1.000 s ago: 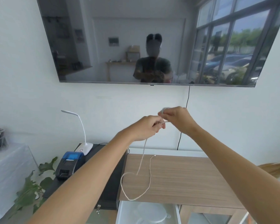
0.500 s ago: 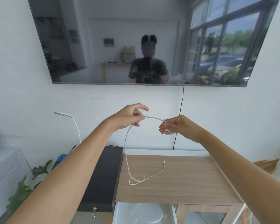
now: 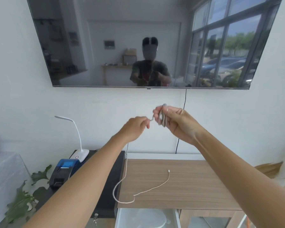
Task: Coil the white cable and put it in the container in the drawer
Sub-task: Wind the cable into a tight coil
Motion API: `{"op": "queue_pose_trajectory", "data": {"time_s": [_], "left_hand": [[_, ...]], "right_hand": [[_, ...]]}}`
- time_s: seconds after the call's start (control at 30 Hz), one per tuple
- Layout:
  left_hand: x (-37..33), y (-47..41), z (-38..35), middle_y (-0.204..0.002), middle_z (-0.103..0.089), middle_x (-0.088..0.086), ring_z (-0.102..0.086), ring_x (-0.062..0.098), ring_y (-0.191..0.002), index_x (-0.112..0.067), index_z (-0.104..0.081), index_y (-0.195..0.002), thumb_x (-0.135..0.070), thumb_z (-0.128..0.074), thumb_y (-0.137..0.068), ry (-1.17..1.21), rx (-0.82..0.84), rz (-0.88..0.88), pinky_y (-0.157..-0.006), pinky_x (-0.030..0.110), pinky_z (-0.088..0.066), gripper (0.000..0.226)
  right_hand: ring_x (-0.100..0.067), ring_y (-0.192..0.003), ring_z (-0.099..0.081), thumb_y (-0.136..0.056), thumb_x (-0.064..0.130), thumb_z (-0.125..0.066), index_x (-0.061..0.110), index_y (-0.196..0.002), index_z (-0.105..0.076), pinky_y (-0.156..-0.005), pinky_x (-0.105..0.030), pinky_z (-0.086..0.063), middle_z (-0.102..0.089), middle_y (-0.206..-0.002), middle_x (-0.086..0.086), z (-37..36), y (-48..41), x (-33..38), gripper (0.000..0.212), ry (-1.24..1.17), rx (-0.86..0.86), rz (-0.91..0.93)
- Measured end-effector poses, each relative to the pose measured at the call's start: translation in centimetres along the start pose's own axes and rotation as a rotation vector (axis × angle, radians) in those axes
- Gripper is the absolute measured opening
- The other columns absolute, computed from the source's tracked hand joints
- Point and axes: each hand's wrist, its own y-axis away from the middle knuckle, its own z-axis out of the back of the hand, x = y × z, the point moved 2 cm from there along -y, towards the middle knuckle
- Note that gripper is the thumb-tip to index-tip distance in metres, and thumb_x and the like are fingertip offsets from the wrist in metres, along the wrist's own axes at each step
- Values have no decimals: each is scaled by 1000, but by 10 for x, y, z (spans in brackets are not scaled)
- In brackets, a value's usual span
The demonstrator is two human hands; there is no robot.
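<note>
My right hand (image 3: 176, 122) is raised in front of the wall and grips a small bundle of loops of the white cable (image 3: 162, 116). My left hand (image 3: 135, 127) is just to its left, pinching the cable where it leaves the bundle. Below my left hand the cable hangs down and its loose tail (image 3: 148, 190) lies curved on the wooden tabletop (image 3: 196, 183), ending in a small plug. Under the table's front edge the open drawer (image 3: 177, 216) shows a round translucent container (image 3: 150, 218).
A black cash box (image 3: 109, 195) stands left of the wooden top, with a white desk lamp (image 3: 80, 153) and a blue-and-black receipt printer (image 3: 64, 172) on it. A green plant (image 3: 23, 198) is at lower left. A wall television (image 3: 155, 41) hangs above, with a black cord (image 3: 179, 134) below it.
My hands came back together, the left moving right towards the right hand. The bundle in my right hand has grown and the tail on the table has shifted.
</note>
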Motion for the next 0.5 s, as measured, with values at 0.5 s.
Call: {"op": "queue_pose_trajectory", "data": {"time_s": [0.5], "left_hand": [[-36,7,37,-73,-67,-6,-47,4,-56,-17,-62,-75,-34,-50,-102,29,-22,-211,-58,29,-40,34]], "right_hand": [[-21,-90,-68,-106,32,-48,-15,-90,-63,-84,-29,-49,-73,-100,-21,17,-6,-18,52,681,-85,-166]]}}
